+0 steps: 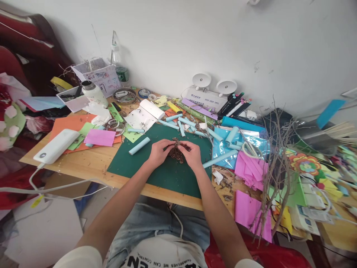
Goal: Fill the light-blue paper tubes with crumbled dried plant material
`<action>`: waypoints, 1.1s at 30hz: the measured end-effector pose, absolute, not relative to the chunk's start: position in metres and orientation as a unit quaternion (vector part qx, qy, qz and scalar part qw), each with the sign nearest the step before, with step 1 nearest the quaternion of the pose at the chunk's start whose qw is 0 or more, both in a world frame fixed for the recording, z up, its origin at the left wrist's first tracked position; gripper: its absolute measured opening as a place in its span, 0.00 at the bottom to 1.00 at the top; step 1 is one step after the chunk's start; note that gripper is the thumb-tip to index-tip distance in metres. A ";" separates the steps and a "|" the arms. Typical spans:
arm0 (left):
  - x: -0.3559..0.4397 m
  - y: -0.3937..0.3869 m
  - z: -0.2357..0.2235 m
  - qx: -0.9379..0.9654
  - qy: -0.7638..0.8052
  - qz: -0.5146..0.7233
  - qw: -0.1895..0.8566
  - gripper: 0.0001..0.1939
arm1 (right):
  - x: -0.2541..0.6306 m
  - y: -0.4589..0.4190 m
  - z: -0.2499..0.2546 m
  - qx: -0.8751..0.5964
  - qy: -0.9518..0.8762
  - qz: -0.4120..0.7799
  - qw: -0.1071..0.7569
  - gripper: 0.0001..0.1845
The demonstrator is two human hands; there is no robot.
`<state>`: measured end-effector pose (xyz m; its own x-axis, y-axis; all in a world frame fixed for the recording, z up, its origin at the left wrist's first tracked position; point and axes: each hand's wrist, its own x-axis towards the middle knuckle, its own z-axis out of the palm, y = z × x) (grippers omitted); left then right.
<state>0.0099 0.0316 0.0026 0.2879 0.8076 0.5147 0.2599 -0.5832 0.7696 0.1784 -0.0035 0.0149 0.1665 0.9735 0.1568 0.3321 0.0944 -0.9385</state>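
Fingers of the left hand (159,153) and of the right hand (191,153) are brought nearly together; each thumb and forefinger seem to be closed in a pinch on the upper part of a brown clump (176,154), with almost no gap at the tips. This clump is between and just below the fingertips, over the green mat (132,163) on the tabletop (95,160); how much of its weight the mat bears, I cannot tell. It looks dry, crumbly and uneven; I judge it very light, not slippery, but fragile, so hard pressure would probably break it into bits; better to take it softly near its thicker middle, with the pads and not the nails. Left of the fingers lies one blue roll (139,146), apart from them; to their right, farther, is pink paper (250,167).
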 end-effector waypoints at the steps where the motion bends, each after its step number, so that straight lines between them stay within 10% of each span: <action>1: 0.010 0.032 0.002 0.750 0.357 0.478 0.284 0.10 | 0.178 -0.004 0.015 -0.586 -0.561 0.323 0.488 0.16; 33: 0.009 0.028 0.002 0.761 0.376 0.458 0.264 0.08 | 0.170 -0.011 0.018 -0.594 -0.619 0.195 0.475 0.11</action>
